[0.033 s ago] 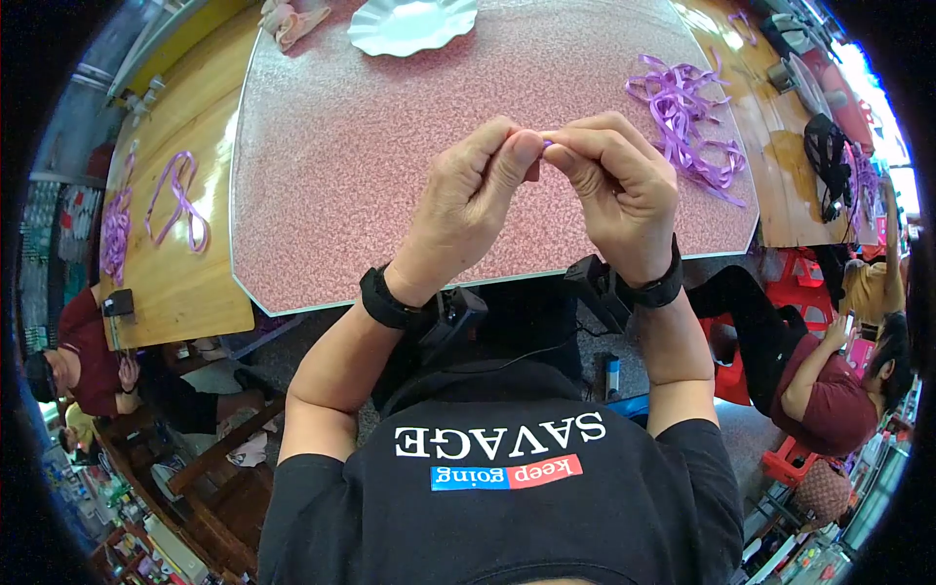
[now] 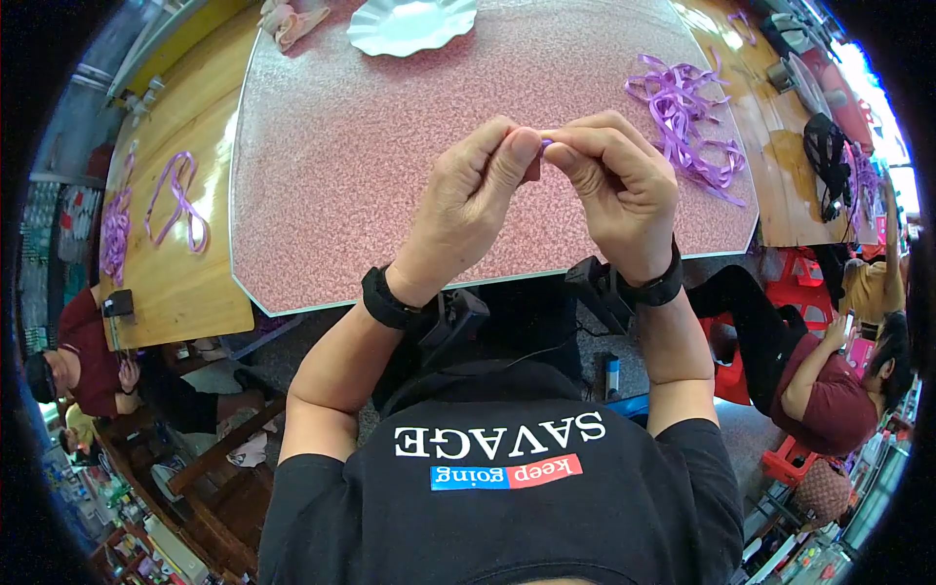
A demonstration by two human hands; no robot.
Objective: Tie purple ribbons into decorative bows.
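**Both hands pinching a small purple ribbon piece above the pink table**

Obs. 1: The left hand and right hand are raised together over the near part of the speckled pink table, fingertips meeting at the middle.

Obs. 2: A tiny bit of purple ribbon shows in the gap where the two hands meet. It sits between the left thumb tip and the right index fingertip, touching both. Only a sliver is visible; the rest is hidden behind the fingers, so its length and shape cannot be told.

Obs. 3: Fingers of both hands are curled closed, thumb against forefinger in a pinch on the ribbon. The remaining fingers fold in behind.

Obs. 4: Each wrist carries a black band with a dark device attached on the underside.

Surroundings: A loose heap of purple ribbon strips lies on the table to the right of the hands, well apart from them. A white scalloped paper plate rests at the far edge. More purple loops lie on the wooden table to the left. Seated people in dark red shirts appear at the left and right margins.
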